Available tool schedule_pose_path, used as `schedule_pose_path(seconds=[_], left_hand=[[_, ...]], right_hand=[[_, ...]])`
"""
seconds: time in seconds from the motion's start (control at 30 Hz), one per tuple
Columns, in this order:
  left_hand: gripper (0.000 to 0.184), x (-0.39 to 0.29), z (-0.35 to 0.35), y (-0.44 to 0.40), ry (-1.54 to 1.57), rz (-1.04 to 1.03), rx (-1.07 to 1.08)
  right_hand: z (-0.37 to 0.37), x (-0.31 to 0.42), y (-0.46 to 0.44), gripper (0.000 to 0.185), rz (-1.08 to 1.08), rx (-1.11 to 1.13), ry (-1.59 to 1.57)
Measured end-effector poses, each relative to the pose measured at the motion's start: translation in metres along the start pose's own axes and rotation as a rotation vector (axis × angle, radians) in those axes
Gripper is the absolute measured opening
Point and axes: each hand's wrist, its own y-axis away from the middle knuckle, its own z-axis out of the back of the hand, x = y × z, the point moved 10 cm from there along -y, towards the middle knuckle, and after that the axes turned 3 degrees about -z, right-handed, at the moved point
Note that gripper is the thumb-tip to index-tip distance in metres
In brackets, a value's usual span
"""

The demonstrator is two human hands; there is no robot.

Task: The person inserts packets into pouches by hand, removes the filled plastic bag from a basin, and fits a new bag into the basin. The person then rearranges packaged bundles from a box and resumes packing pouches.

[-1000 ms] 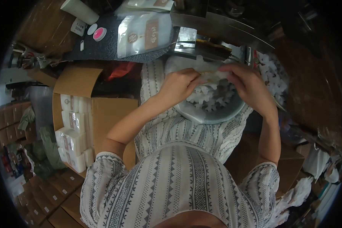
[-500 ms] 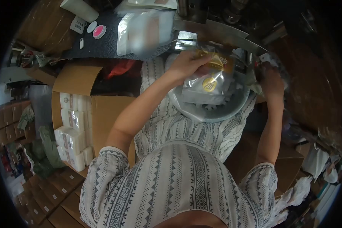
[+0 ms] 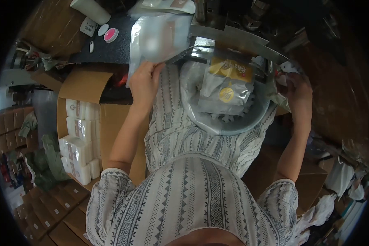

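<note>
My left hand (image 3: 144, 84) pinches the lower edge of a clear plastic bag (image 3: 162, 37) on the dark mat at the upper left. A transparent bag with a yellow label and a round yellow emblem (image 3: 226, 95) hangs over the round grey basin (image 3: 233, 130) on my lap, below the machine's metal edge. Small white pieces show inside the basin beneath that bag. At the basin's right, my right hand (image 3: 300, 94) has its fingers closed beside crinkled silvery-green film (image 3: 278, 96); what they grip is not clear.
The metal machine (image 3: 250, 39) stands ahead. Left of it lie a pink round tin (image 3: 110, 35), its white lid (image 3: 103, 29) and a white cup (image 3: 90, 10). An open carton (image 3: 119, 135) with packs of white goods (image 3: 78, 143) is at my left. Stacked brown boxes (image 3: 49, 209) fill the lower left.
My left hand has let go of the yellow-labelled bag and moved left to the clear bag on the mat. My right hand has shifted slightly, staying by the silvery-green film.
</note>
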Motion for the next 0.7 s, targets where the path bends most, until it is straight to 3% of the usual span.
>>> schedule_pose_path(seconds=[0.13,0.2,0.23,0.3,0.4,0.53,0.6,0.67,0.7], left_hand=[[0.014,0.003,0.009,-0.013,-0.1,-0.091,-0.201],[0.012,0.008,-0.016,-0.019,-0.076,-0.113,-0.154],[0.011,0.007,-0.027,-0.022,-0.048,-0.139,-0.107],[0.011,0.008,-0.03,-0.019,-0.013,-0.147,-0.06],[0.011,0.005,-0.018,-0.007,-0.017,-0.131,-0.012],[0.011,-0.032,0.016,0.0,-0.001,-0.107,-0.062],[0.011,-0.05,0.024,0.0,0.058,-0.169,-0.064],[0.011,-0.066,0.028,0.004,0.117,-0.227,-0.068],[0.009,-0.074,0.016,0.008,0.209,-0.229,0.058]], right_hand=[[-0.002,0.022,0.0,0.019,-0.089,0.106,-0.096],[-0.013,0.045,0.003,0.018,-0.11,0.26,-0.379],[-0.014,0.051,0.004,0.018,-0.107,0.256,-0.378],[-0.018,0.08,0.011,0.017,0.065,0.306,-0.663],[-0.023,0.098,0.009,0.017,0.07,0.406,-0.731],[-0.03,0.136,0.004,0.017,0.262,0.319,-0.684],[-0.014,0.156,0.009,0.018,0.51,0.049,-0.379],[-0.016,0.158,0.011,0.018,0.533,0.126,-0.494],[-0.019,0.161,0.014,0.019,0.555,0.206,-0.61]])
